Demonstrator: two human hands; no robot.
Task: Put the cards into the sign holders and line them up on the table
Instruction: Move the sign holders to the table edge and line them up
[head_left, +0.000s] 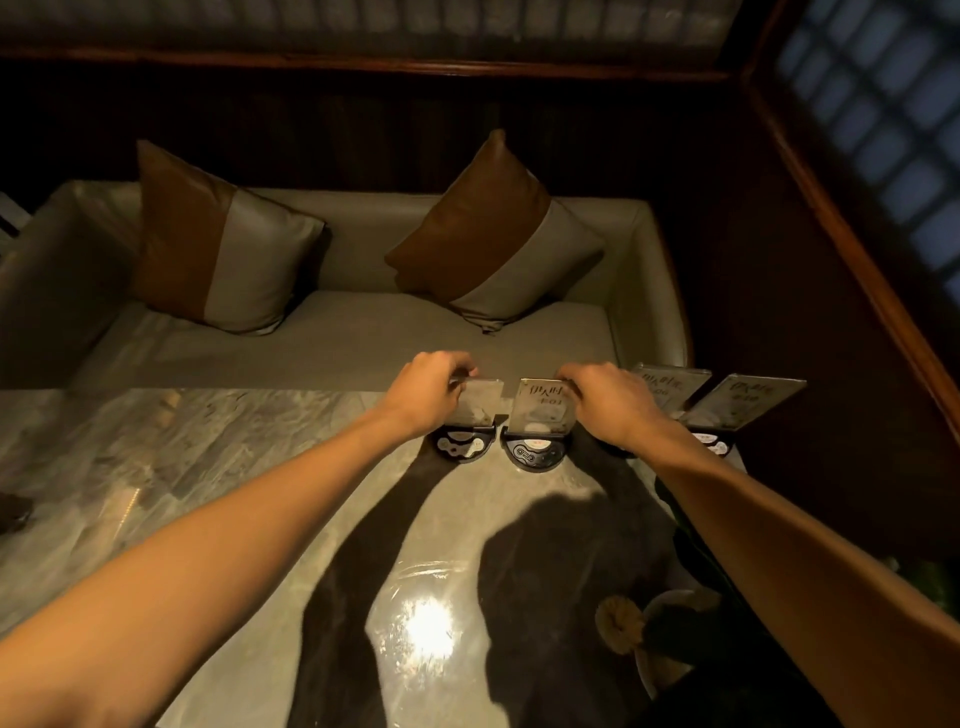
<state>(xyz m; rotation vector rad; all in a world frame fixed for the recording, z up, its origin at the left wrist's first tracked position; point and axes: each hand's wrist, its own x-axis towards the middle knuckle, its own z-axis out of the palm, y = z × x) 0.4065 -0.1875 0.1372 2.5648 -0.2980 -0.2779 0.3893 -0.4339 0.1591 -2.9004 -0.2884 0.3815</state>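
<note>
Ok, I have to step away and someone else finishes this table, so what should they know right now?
Left hand: grips the top of the leftmost sign holder; whether its card is in cannot be told.
Right hand: grips the top of the second holder, card with writing inside.
Two more carded holders, the third and fourth, stand to the right along the far edge of the table.
Done: four holders in a row, at least three filled.
Left: check the leftmost card, straighten the two held holders, let go.
</note>
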